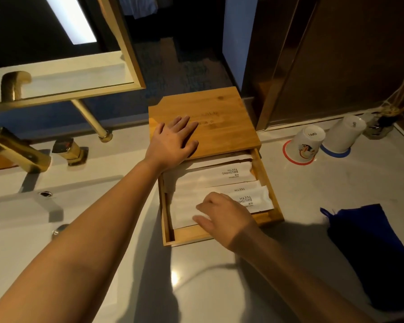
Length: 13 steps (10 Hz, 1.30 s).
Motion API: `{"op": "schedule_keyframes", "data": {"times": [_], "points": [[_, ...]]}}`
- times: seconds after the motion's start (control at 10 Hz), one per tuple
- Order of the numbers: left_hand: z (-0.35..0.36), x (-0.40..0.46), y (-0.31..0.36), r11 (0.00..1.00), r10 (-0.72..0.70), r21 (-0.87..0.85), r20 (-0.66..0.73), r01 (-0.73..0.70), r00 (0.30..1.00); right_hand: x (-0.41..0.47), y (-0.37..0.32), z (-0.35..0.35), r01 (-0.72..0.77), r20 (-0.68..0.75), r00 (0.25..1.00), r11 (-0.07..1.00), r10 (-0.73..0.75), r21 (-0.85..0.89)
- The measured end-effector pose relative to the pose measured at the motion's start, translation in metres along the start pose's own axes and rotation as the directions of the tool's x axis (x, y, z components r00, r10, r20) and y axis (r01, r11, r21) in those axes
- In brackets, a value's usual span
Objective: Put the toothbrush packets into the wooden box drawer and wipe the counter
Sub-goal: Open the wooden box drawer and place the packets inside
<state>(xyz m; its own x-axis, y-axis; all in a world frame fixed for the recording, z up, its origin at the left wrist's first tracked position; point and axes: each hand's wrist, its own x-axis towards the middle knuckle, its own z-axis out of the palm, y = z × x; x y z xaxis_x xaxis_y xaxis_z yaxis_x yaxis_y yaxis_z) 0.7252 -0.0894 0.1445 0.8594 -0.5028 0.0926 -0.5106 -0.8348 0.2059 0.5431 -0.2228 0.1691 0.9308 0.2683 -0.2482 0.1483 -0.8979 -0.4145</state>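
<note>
Both arms outstretched: left hand (173,141) flat on box (219,117); right hand (224,214) loosely spread over packets (210,176).

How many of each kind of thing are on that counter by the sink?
Wooden box with open drawer: 1
Toothbrush packets showing in the drawer: at least 4, overlapping
Upturned white cups: 2
Dark blue cloth: 1
Reed diffuser: 1
Total: at least 9

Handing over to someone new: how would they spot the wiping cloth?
Start at the wooden box on the counter and look right, past its open drawer. The cloth lies crumpled near the front edge: dark blue and soft, unlike the two white upturned cups behind it.
</note>
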Motion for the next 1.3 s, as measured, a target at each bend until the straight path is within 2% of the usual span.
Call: {"op": "schedule_keyframes", "data": {"times": [0.1, 0.2, 0.3, 0.4, 0.5, 0.7, 0.8, 0.9, 1.0, 1.1, 1.2, 1.3], "points": [[0.001, 0.001, -0.001, 1.000, 0.000, 0.003, 0.000, 0.000, 1.000, -0.011, 0.013, -0.005, -0.026, -0.166, 0.986, 0.999, 0.021, -0.027], [0.002, 0.002, -0.002, 1.000, 0.003, 0.001, 0.001, -0.003, 1.000, -0.019, 0.027, -0.003, -0.021, -0.054, 0.998, 0.992, 0.014, -0.128], [0.003, 0.001, -0.003, 1.000, 0.004, 0.005, -0.006, -0.004, 1.000, -0.025, 0.021, 0.002, -0.040, -0.018, 0.999, 0.996, 0.038, -0.083], [0.002, 0.001, -0.002, 1.000, 0.004, 0.006, -0.008, -0.004, 1.000, -0.025, 0.022, 0.016, -0.058, -0.046, 0.997, 0.996, 0.055, -0.068], [0.001, 0.000, -0.001, 1.000, 0.009, 0.005, -0.005, -0.009, 1.000, -0.029, 0.029, 0.022, -0.034, 0.015, 0.999, 0.998, 0.035, -0.046], [0.000, 0.000, -0.001, 1.000, 0.003, 0.003, -0.001, -0.003, 1.000, -0.029, 0.020, 0.014, -0.016, -0.025, 1.000, 0.999, 0.015, -0.028], [0.001, 0.000, 0.000, 1.000, -0.001, 0.005, 0.002, 0.001, 1.000, -0.022, 0.008, 0.014, 0.060, -0.081, 0.995, 0.998, -0.063, -0.037], [0.001, 0.000, 0.000, 1.000, -0.003, 0.007, 0.000, 0.003, 1.000, -0.009, -0.009, 0.018, 0.098, 0.064, 0.994, 0.991, -0.092, -0.088], [0.000, -0.001, 0.000, 1.000, 0.003, -0.002, -0.005, -0.003, 1.000, 0.001, -0.015, 0.022, 0.095, 0.188, 0.980, 0.980, -0.061, -0.177], [-0.001, -0.001, 0.001, 1.000, 0.006, -0.001, -0.011, -0.006, 1.000, -0.004, -0.010, 0.029, 0.107, 0.149, 0.985, 0.981, -0.083, -0.162], [-0.001, -0.001, 0.001, 1.000, 0.004, -0.004, -0.004, -0.004, 1.000, -0.015, -0.001, 0.038, 0.191, -0.065, 0.978, 0.977, -0.198, -0.091], [-0.001, 0.000, 0.000, 1.000, 0.003, 0.002, -0.002, -0.003, 1.000, -0.019, 0.004, 0.041, 0.225, -0.115, 0.966, 0.973, -0.230, -0.052]]}}
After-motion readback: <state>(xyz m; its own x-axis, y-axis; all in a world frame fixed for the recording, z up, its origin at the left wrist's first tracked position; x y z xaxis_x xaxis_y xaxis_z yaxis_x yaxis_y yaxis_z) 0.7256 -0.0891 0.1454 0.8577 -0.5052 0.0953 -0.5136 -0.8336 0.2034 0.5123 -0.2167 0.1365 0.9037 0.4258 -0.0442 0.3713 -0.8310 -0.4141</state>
